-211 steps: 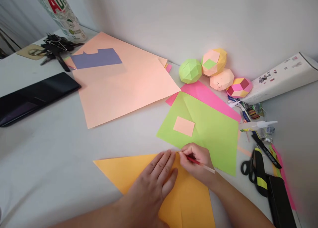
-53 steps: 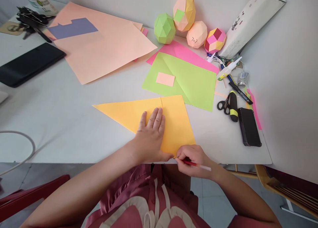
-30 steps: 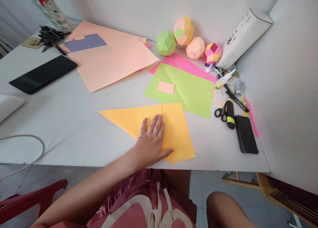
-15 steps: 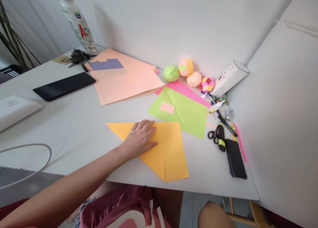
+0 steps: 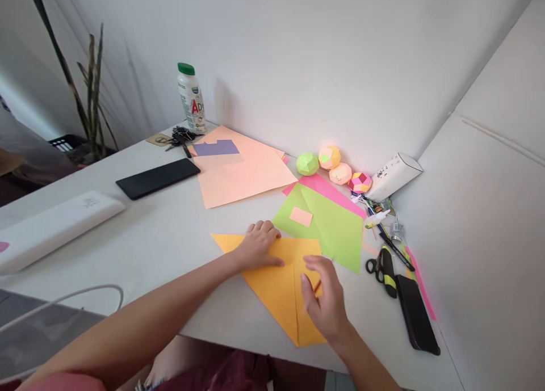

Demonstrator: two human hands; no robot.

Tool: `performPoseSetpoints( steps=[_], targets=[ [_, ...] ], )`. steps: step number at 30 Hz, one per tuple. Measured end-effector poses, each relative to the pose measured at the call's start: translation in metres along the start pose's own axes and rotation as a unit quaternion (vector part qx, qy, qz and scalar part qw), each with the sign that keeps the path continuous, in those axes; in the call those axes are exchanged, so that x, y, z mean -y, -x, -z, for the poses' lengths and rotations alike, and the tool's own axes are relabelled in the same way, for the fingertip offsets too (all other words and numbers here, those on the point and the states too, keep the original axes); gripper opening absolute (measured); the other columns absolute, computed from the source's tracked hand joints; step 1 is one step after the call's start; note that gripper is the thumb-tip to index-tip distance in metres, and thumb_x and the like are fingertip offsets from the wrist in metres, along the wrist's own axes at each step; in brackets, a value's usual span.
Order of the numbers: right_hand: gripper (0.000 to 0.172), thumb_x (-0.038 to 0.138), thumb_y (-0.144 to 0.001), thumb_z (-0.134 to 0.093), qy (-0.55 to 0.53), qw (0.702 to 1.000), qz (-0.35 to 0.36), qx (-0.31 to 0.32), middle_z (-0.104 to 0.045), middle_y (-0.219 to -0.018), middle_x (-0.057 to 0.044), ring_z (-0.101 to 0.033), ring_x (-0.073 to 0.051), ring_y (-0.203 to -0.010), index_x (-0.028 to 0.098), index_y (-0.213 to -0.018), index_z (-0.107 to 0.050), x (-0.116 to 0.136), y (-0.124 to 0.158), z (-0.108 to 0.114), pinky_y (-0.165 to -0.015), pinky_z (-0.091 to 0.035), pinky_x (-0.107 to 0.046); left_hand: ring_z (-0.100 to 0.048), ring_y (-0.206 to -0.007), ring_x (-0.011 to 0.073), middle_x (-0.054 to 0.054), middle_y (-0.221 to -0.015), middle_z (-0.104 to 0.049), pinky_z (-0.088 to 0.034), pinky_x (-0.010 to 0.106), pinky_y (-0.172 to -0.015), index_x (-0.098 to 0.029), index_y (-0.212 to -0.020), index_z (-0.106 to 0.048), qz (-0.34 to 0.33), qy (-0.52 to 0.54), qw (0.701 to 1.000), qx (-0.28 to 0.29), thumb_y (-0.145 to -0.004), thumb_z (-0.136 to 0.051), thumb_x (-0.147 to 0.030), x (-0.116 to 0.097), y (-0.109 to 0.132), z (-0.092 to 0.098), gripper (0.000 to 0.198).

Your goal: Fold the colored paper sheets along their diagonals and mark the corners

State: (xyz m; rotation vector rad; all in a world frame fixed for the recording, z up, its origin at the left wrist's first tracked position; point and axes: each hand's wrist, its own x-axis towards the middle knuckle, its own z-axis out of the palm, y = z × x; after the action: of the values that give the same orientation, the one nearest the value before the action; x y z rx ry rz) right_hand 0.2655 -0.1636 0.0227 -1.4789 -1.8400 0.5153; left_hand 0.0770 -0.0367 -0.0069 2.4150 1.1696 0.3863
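Observation:
A folded sheet of yellow-orange paper [image 5: 276, 291] lies near the front edge of the table, with a crease running down it and a point reaching out to the left. My left hand [image 5: 258, 247] rests on its upper part, fingers spread over the paper. Over the right part of the sheet is my right hand [image 5: 327, 300], thumb and forefinger curved and apart, with nothing seen between them. Whether it touches the paper I cannot tell. Just behind lies a creased green sheet [image 5: 340, 226] with a small peach rectangle [image 5: 301, 216] on it.
A large peach sheet [image 5: 247, 178] carries a purple scrap [image 5: 217, 147]. Several faceted paper balls [image 5: 307, 164] sit against the wall. Scissors [image 5: 374, 267], a cutter [image 5: 388, 273] and a black phone [image 5: 416, 314] lie at right. A bottle [image 5: 192, 99] stands at the back left.
My right hand has come into view over the right part of the yellow-orange paper. The left hand stays on the sheet. The view has shifted, so the table things appear lower and further right.

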Motion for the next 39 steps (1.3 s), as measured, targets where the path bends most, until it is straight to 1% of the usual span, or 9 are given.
performPoseSetpoints(
  steps=[4, 12, 15, 18, 22, 25, 31, 36, 39],
  targets=[
    [0.014, 0.029, -0.089, -0.053, -0.026, 0.992, -0.125, -0.019, -0.062, -0.106, -0.009, -0.061, -0.018, -0.08, 0.023, -0.101, -0.056, -0.011, -0.016, -0.018, -0.068, -0.056, -0.035, -0.048, -0.101, 0.0282, 0.009, -0.109, -0.052, -0.038, 0.041, -0.089, -0.021, -0.103, -0.054, -0.002, 0.012, 1.0, -0.014, -0.066, -0.072, -0.053, -0.004, 0.004, 0.001, 0.052],
    [0.017, 0.038, -0.091, -0.047, -0.056, 0.985, -0.158, -0.047, -0.065, -0.104, -0.011, -0.064, -0.021, -0.091, 0.022, -0.089, -0.051, -0.015, -0.02, -0.027, -0.07, -0.055, -0.034, -0.052, -0.1, 0.0242, 0.005, -0.096, -0.06, -0.04, 0.04, -0.087, -0.021, -0.095, -0.052, -0.063, 0.031, 0.996, -0.052, -0.082, -0.054, -0.015, -0.011, 0.006, 0.003, 0.014],
    [0.02, 0.041, -0.093, -0.043, -0.071, 0.983, -0.159, -0.058, -0.066, -0.104, -0.011, -0.064, -0.021, -0.093, 0.022, -0.089, -0.05, -0.021, -0.018, -0.026, -0.069, -0.055, -0.033, -0.055, -0.091, 0.0218, 0.005, -0.089, -0.061, -0.04, 0.041, -0.088, -0.021, -0.096, -0.056, -0.121, 0.03, 0.991, -0.056, -0.085, -0.04, -0.006, -0.014, 0.016, 0.021, 0.026],
    [0.02, 0.04, -0.094, -0.04, -0.076, 0.984, -0.149, -0.068, -0.066, -0.106, -0.012, -0.064, -0.021, -0.096, 0.023, -0.091, -0.05, -0.026, -0.016, -0.023, -0.07, -0.056, -0.033, -0.055, -0.078, 0.0189, 0.004, -0.079, -0.058, -0.044, 0.035, -0.078, -0.023, -0.078, -0.06, -0.181, 0.028, 0.982, -0.048, -0.083, -0.034, -0.003, -0.014, 0.047, 0.046, 0.034],
    [0.018, 0.039, -0.092, -0.045, -0.069, 0.989, -0.116, -0.062, -0.066, -0.109, -0.012, -0.063, -0.024, -0.103, 0.023, -0.093, -0.053, -0.026, -0.015, -0.02, -0.081, -0.055, -0.039, -0.058, -0.086, 0.0206, 0.006, -0.085, -0.059, -0.048, 0.032, -0.072, -0.025, -0.073, -0.062, -0.183, 0.058, 0.979, -0.074, -0.08, -0.034, -0.005, 0.001, 0.107, 0.062, 0.035],
    [0.022, 0.039, -0.084, -0.058, -0.025, 0.997, -0.069, 0.009, -0.062, -0.12, -0.012, -0.049, -0.03, -0.124, 0.023, -0.1, -0.058, -0.023, -0.011, -0.022, -0.096, -0.047, -0.047, -0.058, -0.095, 0.0231, 0.006, -0.084, -0.06, -0.05, 0.032, -0.076, -0.026, -0.072, -0.063, -0.167, 0.054, 0.982, -0.074, -0.082, -0.039, -0.01, 0.02, 0.142, 0.058, 0.03],
    [0.066, 0.063, -0.078, -0.058, 0.197, 0.967, 0.012, 0.164, -0.035, -0.149, -0.018, -0.016, -0.039, -0.142, 0.014, -0.121, -0.054, -0.009, -0.002, -0.039, -0.113, -0.012, -0.064, -0.058, -0.107, 0.021, 0.005, -0.094, -0.064, -0.05, 0.027, -0.088, -0.025, -0.084, -0.065, -0.177, 0.032, 0.983, -0.029, -0.088, -0.046, -0.022, 0.049, 0.178, 0.058, 0.02],
    [0.073, 0.069, -0.075, -0.057, 0.225, 0.957, -0.032, 0.18, -0.026, -0.154, -0.017, -0.009, -0.039, -0.144, 0.012, -0.121, -0.054, 0.002, -0.008, -0.048, -0.114, -0.004, -0.061, -0.061, -0.101, 0.022, 0.006, -0.112, -0.065, -0.051, 0.029, -0.085, -0.026, -0.111, -0.063, -0.128, 0.013, 0.992, -0.008, -0.085, -0.05, -0.062, 0.026, 0.162, 0.081, 0.046],
    [0.077, 0.07, -0.072, -0.058, 0.225, 0.959, -0.048, 0.166, -0.025, -0.154, -0.016, -0.006, -0.038, -0.144, 0.013, -0.124, -0.052, 0.005, -0.01, -0.055, -0.114, 0.0, -0.06, -0.063, -0.096, 0.018, 0.004, -0.108, -0.067, -0.05, 0.028, -0.084, -0.025, -0.1, -0.068, -0.068, -0.048, 0.996, 0.044, -0.097, -0.032, -0.049, 0.005, 0.118, 0.073, 0.043]
  ],
)
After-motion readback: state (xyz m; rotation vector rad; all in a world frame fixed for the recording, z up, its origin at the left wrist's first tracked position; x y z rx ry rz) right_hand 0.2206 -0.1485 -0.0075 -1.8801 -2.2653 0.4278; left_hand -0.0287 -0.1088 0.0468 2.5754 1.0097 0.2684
